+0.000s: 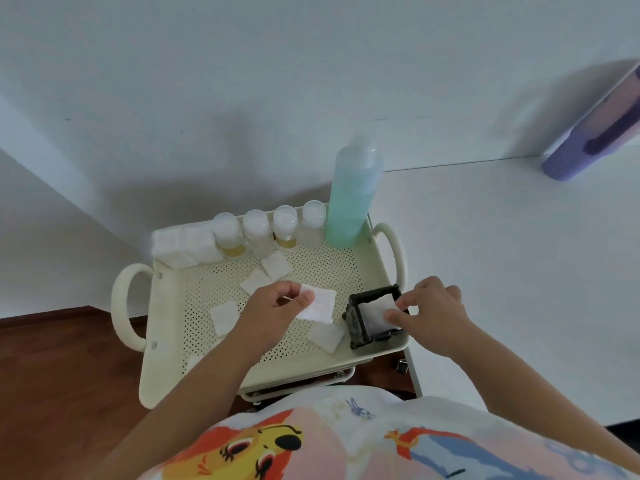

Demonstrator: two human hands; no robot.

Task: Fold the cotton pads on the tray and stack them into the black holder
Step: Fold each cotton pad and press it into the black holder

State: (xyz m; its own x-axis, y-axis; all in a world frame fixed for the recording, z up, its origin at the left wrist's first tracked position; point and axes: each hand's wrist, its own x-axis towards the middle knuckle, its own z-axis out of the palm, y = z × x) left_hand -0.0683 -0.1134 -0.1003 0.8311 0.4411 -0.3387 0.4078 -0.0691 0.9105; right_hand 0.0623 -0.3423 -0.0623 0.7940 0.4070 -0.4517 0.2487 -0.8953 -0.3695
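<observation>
Right hand pinches a folded cotton pad inside the black holder under its fingertips; press it flat and square before letting go; left hand pinches another pad just beside the holder.

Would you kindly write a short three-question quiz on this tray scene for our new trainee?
1. True or false: the black holder sits at the tray's right near corner.
2. What does the left hand hold? A) a small bottle B) a cotton pad C) the holder
3. Fill in: the right hand pinches a pad at the ____.

Key
1. True.
2. B: thumb and fingers pinch a flat pad above the tray.
3. Holder: the fingertips grip the white pad at its open top.
</observation>
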